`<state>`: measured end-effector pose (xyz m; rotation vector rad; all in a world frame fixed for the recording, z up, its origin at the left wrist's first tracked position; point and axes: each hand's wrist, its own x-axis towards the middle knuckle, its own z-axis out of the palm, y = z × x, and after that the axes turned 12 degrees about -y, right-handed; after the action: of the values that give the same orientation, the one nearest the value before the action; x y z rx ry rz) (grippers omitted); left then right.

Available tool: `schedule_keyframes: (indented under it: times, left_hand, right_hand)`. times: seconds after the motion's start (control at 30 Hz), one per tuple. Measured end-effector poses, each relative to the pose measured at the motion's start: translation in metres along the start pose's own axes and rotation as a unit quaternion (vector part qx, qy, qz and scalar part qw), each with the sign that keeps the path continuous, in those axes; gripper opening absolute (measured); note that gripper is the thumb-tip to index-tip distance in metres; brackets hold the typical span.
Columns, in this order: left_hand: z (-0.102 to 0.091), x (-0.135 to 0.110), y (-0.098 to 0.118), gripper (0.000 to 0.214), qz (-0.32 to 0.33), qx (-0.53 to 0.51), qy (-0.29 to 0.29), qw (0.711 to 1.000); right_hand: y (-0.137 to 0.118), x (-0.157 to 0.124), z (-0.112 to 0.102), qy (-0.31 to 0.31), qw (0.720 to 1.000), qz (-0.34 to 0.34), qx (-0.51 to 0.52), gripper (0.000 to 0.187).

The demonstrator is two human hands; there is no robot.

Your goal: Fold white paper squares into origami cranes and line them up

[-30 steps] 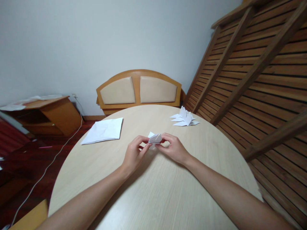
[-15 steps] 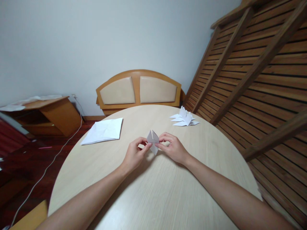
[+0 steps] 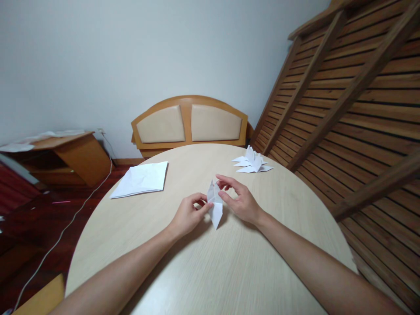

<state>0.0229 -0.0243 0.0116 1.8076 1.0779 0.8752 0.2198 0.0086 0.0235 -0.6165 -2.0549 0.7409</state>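
Note:
A small white folded paper (image 3: pixel 215 213), with a pointed lower end and a split upper part, is held just above the round table. My left hand (image 3: pixel 190 213) pinches its left edge near the middle between thumb and fingers. At its upper right, my right hand (image 3: pixel 241 200) has the thumb and a finger at the split point, while the index finger is lifted and extends over the top. The exact contact of the right fingertips is partly hidden.
On the pale wooden table (image 3: pixel 203 275), a stack of white paper sheets (image 3: pixel 141 179) lies at the left. Several folded white paper pieces (image 3: pixel 252 161) stand clustered at the far right. Beyond the table are a padded headboard (image 3: pixel 188 120) and a leaning slatted wooden frame (image 3: pixel 344 105).
The folded paper has turned and come slightly lower, showing more of its long lower point. My right hand has shifted from its middle to its upper point, the index finger lifting.

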Motion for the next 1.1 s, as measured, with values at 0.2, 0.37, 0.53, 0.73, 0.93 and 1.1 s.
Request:
schedule_keyframes:
  times: [0.2,0.37,0.53,0.73,0.93,1.1]
  left_hand:
    - [0.005,0.0,-0.008,0.025,0.004,0.023,-0.02,1.0]
    - [0.004,0.001,-0.017,0.021,-0.01,0.048,-0.033,0.998]
    - [0.0,-0.001,-0.017,0.02,-0.007,0.142,-0.031,0.989]
    - [-0.001,-0.002,-0.014,0.019,-0.01,0.171,-0.032,0.985]
    - [-0.003,-0.002,-0.011,0.018,-0.007,0.211,-0.025,0.977]
    - [-0.002,-0.004,-0.007,0.019,0.001,0.232,-0.018,0.973]
  right_hand:
    - [-0.003,0.001,-0.002,-0.023,0.999,0.003,-0.045,0.024]
    - [-0.003,0.002,-0.004,-0.03,0.997,0.045,-0.055,0.017]
    - [0.0,0.001,-0.005,-0.037,0.996,0.051,-0.056,0.017]
    - [0.003,-0.001,-0.007,-0.043,0.997,0.04,-0.054,0.014]
    - [0.005,-0.002,-0.011,-0.057,0.994,0.029,-0.089,0.012]
    - [0.004,-0.002,-0.009,-0.052,0.996,0.006,-0.078,0.007]
